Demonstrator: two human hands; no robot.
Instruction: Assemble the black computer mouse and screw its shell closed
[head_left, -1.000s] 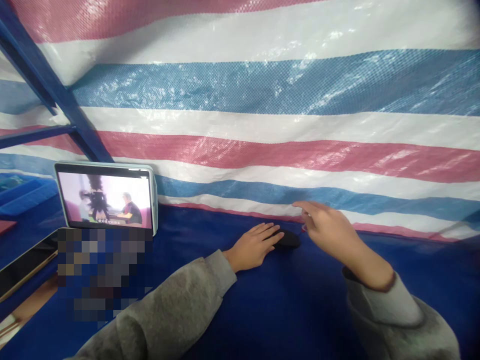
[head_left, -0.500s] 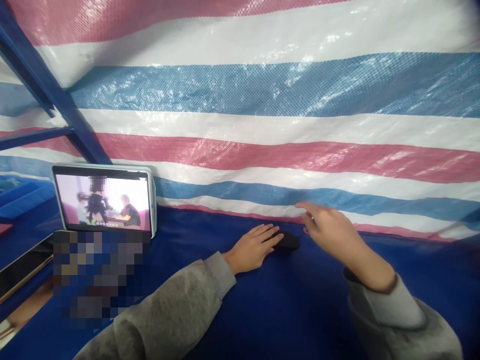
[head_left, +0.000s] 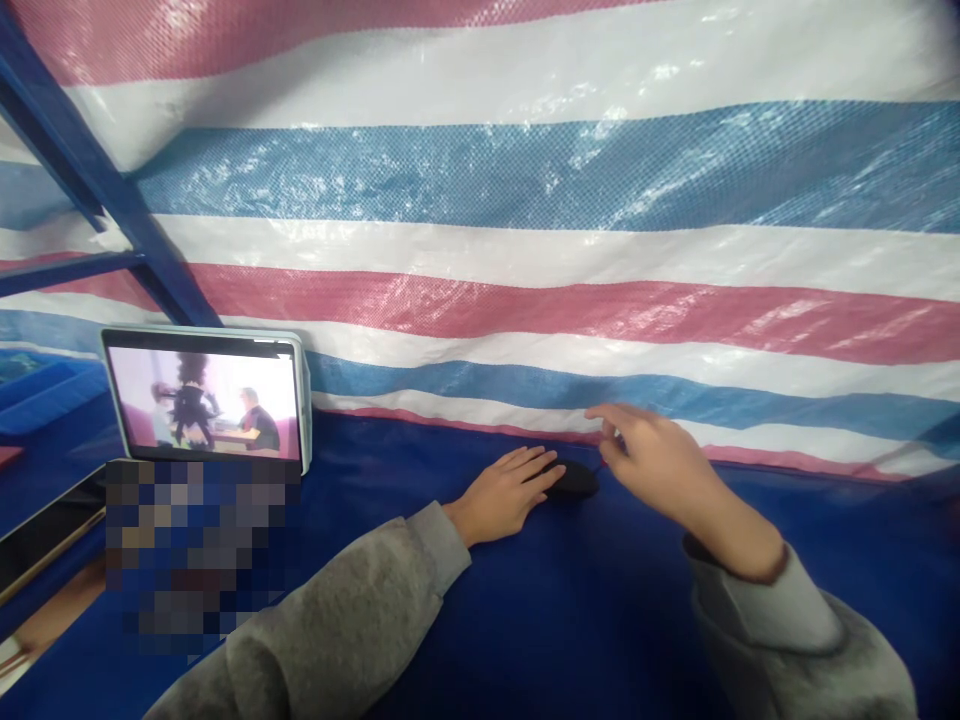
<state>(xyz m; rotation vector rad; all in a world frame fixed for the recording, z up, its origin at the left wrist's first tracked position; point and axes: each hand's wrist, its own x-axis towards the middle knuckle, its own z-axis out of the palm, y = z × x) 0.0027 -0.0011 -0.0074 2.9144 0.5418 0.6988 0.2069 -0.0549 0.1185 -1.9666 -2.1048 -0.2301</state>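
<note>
My left hand [head_left: 507, 497] lies palm down on the blue surface, its fingers stretched out and spread. Its fingertips rest on the near end of a dark, rounded object that looks like a computer mouse [head_left: 576, 479]. To the right of that object, my right hand [head_left: 654, 458] is raised with the index finger reaching left and the thumb bent beneath it. The other fingers are curled. A small reddish spot shows by the thumb, too small to name, and I cannot make out what the fingers hold, if anything.
A tablet [head_left: 202, 400] playing a video leans at the left, before a blue metal frame [head_left: 112, 190]. A phone [head_left: 52, 530] lies in front of it beside a pixelated patch. A blue tray [head_left: 52, 395] stands far left. Striped plastic sheeting [head_left: 525, 180] hangs behind.
My right hand has shifted very slightly to the left, its curled pose almost the same. My left hand stays on the dark object.
</note>
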